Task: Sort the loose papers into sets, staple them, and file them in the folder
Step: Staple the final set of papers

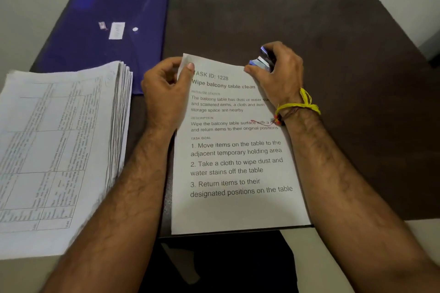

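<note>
Pinching printed sheet [235, 150] corner, left hand [166, 93], right hand [278, 74] gripping blue stapler [263, 60]

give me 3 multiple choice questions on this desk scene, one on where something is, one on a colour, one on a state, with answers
1. Where does the tall paper stack lie relative to the printed task sheet?
A. to its left
B. to its right
C. on top of it

2. What colour is the folder at the back of the table?
A. red
B. green
C. blue

3. What is the right hand doing?
A. resting flat and empty
B. gripping a small stapler
C. holding a pen

Answers:
1. A, the stack sits at the left edge of the table, and the sheet lies between the arms.
2. C, the folder is deep blue with a white snap button.
3. B, the fingers curl round the stapler at the sheet's top edge, while the left hand pinches the top left corner.
</note>
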